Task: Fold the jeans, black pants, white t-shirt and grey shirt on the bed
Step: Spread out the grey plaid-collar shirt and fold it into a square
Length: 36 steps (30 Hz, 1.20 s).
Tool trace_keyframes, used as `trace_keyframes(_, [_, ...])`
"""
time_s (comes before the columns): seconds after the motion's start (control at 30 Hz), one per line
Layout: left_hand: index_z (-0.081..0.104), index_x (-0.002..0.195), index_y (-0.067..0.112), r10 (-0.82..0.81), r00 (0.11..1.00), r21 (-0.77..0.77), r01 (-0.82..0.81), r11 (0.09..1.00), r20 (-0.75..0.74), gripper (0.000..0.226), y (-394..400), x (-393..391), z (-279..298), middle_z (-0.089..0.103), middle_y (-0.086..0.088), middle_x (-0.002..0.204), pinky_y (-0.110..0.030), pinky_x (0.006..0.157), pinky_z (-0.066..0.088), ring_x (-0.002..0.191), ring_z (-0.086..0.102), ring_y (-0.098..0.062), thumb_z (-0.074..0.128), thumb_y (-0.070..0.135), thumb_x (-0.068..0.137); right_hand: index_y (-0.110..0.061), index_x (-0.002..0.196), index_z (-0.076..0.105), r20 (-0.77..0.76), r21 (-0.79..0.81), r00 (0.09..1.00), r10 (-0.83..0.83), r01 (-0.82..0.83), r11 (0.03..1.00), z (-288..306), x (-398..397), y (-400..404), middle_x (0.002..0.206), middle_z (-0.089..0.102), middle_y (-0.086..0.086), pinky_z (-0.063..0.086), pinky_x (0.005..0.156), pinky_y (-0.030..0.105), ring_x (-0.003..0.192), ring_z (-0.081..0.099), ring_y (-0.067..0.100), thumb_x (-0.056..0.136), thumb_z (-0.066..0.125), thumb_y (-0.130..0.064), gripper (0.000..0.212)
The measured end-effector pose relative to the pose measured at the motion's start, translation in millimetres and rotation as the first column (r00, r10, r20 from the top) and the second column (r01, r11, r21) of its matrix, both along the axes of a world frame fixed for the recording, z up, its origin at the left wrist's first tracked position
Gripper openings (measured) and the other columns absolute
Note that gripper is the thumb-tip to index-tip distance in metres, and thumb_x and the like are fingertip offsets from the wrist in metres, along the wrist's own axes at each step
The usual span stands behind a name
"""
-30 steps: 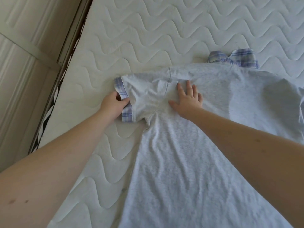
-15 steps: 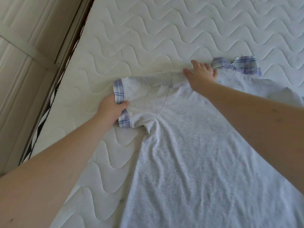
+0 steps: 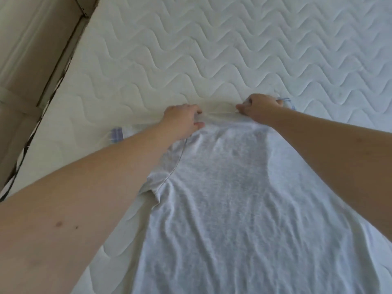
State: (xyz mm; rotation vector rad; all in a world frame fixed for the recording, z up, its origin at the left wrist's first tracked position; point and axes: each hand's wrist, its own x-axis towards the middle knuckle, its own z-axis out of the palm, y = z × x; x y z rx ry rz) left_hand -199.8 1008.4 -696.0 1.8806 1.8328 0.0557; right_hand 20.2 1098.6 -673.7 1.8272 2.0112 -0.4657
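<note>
Head camera, looking down my forearms: the grey shirt (image 3: 229, 209) lies spread flat on the bed (image 3: 212, 49), its hem toward me and its shoulder line at the far end, where both my hands meet it. My left hand (image 3: 182, 119) pinches the shoulder edge just left of the neck, thumb and fingers curled onto a thin ridge of cloth drawn up between my two hands. My right hand (image 3: 259, 108) grips the same edge right beside the plaid collar (image 3: 286, 101), knuckles up, fingers tucked under the fabric. Left of my left hand, the short sleeve trails off, its plaid cuff (image 3: 116, 134) resting flat on the mattress.

By the fine wrinkles running down its length, I judge the shirt to be a light, limp knit with no stiffness of its own: it will sag wherever I am not holding it and drag on the quilted cover rather than slide. The shoulder seam and collar are the firmest places to hold, so two grips along that line suit it. Pulled from one point only, it would likely bunch and skew. Jeans, black pants and white t-shirt are out of view.
</note>
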Motion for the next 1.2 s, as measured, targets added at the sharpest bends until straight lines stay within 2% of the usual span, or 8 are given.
trace_keyframes(0.1, [0.052, 0.128, 0.023, -0.035, 0.995, -0.155, 0.02, 0.988, -0.097, 0.051, 22.5, 14.2, -2.1, 0.061, -0.002, 0.122, -0.037, 0.085, 0.039, 0.109, 0.057, -0.027, 0.068, 0.043, 0.084, -0.021, 0.094, 0.059, 0.003, 0.038, 0.998, 0.067, -0.067, 0.997, 1.2, 11.2, 7.5, 0.09, 0.054, -0.001, 0.029, 0.101, 0.047, 0.098, 0.048, 0.025, 0.088, 0.052, -0.063, 0.043])
trace_keyframes(0.2, [0.062, 0.114, 0.016, -0.052, 0.989, -0.193, 0.025, 0.981, -0.137, 0.04, 32.1, 16.1, 0.1, 0.064, -0.007, 0.111, -0.036, 0.082, 0.047, 0.1, 0.058, -0.028, 0.074, 0.033, 0.08, -0.021, 0.075, 0.057, -0.248, 0.095, 0.968, -0.047, 0.072, 0.993, 6.2, 19.9, 15.7, 0.075, 0.053, -0.004, 0.036, 0.083, 0.037, 0.086, 0.051, 0.023, 0.088, 0.058, -0.053, 0.035])
trace_keyframes(0.43, [0.064, 0.117, 0.014, 0.053, 0.999, -0.236, -0.054, 0.97, -0.013, 0.045, 24.1, -6.3, -8.1, 0.066, -0.008, 0.114, -0.029, 0.079, 0.042, 0.104, 0.059, -0.029, 0.076, 0.037, 0.08, -0.021, 0.119, 0.063, -0.734, -0.08, 0.61, -0.3, 0.36, 0.929, 6.9, 11.3, 21.7, 0.108, 0.071, -0.007, 0.053, 0.082, 0.022, 0.097, 0.065, 0.011, 0.096, 0.053, -0.016, 0.025])
trace_keyframes(0.5, [0.062, 0.108, 0.018, 0.151, 0.985, -0.235, -0.129, 0.963, 0.079, 0.042, 20.2, -12.6, -12.1, 0.064, -0.004, 0.103, -0.03, 0.074, 0.04, 0.093, 0.058, -0.025, 0.071, 0.048, 0.082, -0.024, 0.138, 0.048, -0.717, -0.12, 0.633, -0.291, 0.299, 0.947, 0.9, 7.0, 19.2, 0.131, 0.06, -0.004, 0.051, 0.08, 0.021, 0.106, 0.06, 0.014, 0.1, 0.047, -0.017, 0.039])
trace_keyframes(0.6, [0.059, 0.093, 0.018, 0.235, 0.961, -0.155, -0.213, 0.965, 0.145, 0.032, 17.0, -22.7, -14.1, 0.058, -0.001, 0.084, -0.03, 0.068, 0.033, 0.085, 0.055, -0.025, 0.06, 0.049, 0.09, -0.034, 0.149, 0.029, -0.559, 0.001, 0.8, -0.217, 0.263, 0.965, -8.8, 19.4, 16.9, 0.148, 0.042, 0.004, 0.044, 0.102, 0.043, 0.125, 0.047, 0.029, 0.101, 0.044, -0.034, 0.05])
trace_keyframes(0.87, [0.059, 0.107, 0.017, 0.248, 0.962, 0.132, -0.232, 0.964, -0.117, 0.017, 4.9, -27.7, -29.0, 0.065, -0.013, 0.112, -0.037, 0.077, 0.042, 0.102, 0.059, -0.036, 0.051, 0.027, 0.097, -0.028, 0.155, 0.009, -0.318, 0.19, 0.914, -0.252, 0.321, 0.928, -42.0, 122.9, -19.8, 0.163, 0.011, -0.003, 0.006, 0.119, 0.047, 0.149, 0.007, 0.02, 0.097, 0.043, -0.048, 0.07])
trace_keyframes(1.03, [0.064, 0.103, 0.014, 0.115, 0.983, 0.291, -0.07, 0.954, -0.141, 0.029, 17.9, 8.1, -22.7, 0.064, -0.012, 0.106, -0.04, 0.083, 0.041, 0.101, 0.056, -0.036, 0.044, 0.035, 0.098, -0.027, 0.146, 0.037, -0.246, 0.234, 0.936, -0.253, 0.311, 0.921, -53.3, 178.6, -40.0, 0.15, 0.039, 0.006, 0.011, 0.116, 0.049, 0.14, 0.027, 0.028, 0.098, 0.035, -0.052, 0.053])
trace_keyframes(1.2, [0.057, 0.084, 0.016, 0.06, 0.997, -0.001, -0.06, 0.998, 0.039, 0.039, 48.5, 56.9, -20.8, 0.056, -0.009, 0.086, -0.035, 0.071, 0.042, 0.088, 0.056, -0.03, 0.046, 0.051, 0.096, -0.022, 0.122, 0.056, -0.198, 0.107, 0.964, -0.177, 0.201, 0.974, -34.5, 213.6, -25.8, 0.115, 0.061, 0.006, 0.036, 0.096, 0.042, 0.113, 0.053, 0.032, 0.084, 0.067, -0.052, 0.049])
